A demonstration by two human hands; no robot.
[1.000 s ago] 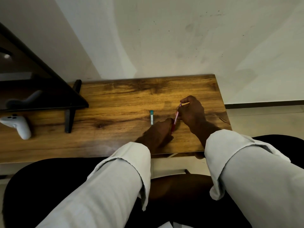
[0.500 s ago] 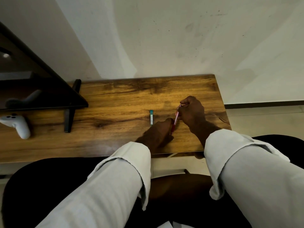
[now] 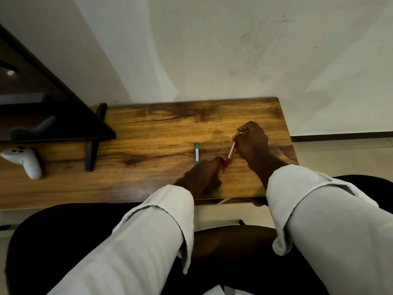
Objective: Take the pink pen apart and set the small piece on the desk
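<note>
- Evidently the work on the pink mechanical pencil (image 3: pixel 230 153) is mid-way, as I judge it: both hands are on it, and nothing shows it finished or set down; its upper end sits inside the right hand, its tip end at the left hand; whether anything is being fed in or pulled out is too small to tell.
- Right hand (image 3: pixel 253 143): fingers curled round the pencil's upper part, knuckles up, wrist resting on the desk (image 3: pixel 148 135) near its right edge; the forearm comes in from the lower right in a rolled pale sleeve (image 3: pixel 319 209).
- Left hand (image 3: pixel 204 173): fingers bent, pinching the pencil's lower end just above the desk; heel of the hand near the front edge.
- Pencil: slanted, top leaning away to the right, tip toward the person, held just over the wood.
- Just left of the hands lies a small teal-capped tube (image 3: pixel 197 153), perhaps a lead case; apart from both hands, untouched.
- Far left: a white game controller (image 3: pixel 23 161) beside a black stand (image 3: pixel 91 154).
</note>
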